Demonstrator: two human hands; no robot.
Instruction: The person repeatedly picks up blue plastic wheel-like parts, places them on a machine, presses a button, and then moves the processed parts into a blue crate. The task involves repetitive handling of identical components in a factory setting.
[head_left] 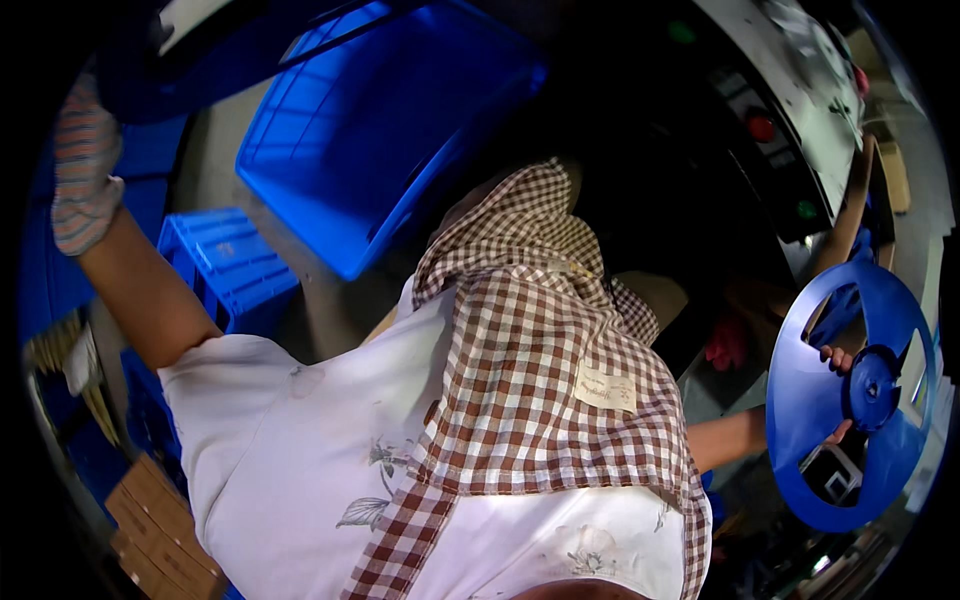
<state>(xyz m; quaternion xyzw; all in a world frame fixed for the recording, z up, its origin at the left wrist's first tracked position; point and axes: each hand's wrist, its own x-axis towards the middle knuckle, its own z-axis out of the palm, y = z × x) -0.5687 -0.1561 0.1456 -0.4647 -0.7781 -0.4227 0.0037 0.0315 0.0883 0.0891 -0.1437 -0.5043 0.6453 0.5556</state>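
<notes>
Has the left hand (85,165) out at the far left, inside a striped knit glove, with the tip end running into deep shade beside a dark blue shape (190,75); can't make out whether curled, spread or holding anything. Below, at the near left, brown cardboard cartons (165,525), any marks on them too small to read. Right of the gloved arm, a ribbed blue crate (235,255), and beyond, on the far side, a large blue bin (360,130).

Wears a white shirt (300,450) printed with grey flowers and leaves, and over it a brown-and-white checked apron (550,390). On the apron's right side, a small cream label (605,388) with dark looping script and finer print, blurred at this scale.

Farther right, on the far side, a pale machine (800,90) beside a dark panel with a red button (760,126) and a green one.

At the right, nearer, grips the blue reel (873,388) by its hub with the bare right hand (836,358), fingers showing through one cut-out and thumb through another, forearm passing behind the rim.
</notes>
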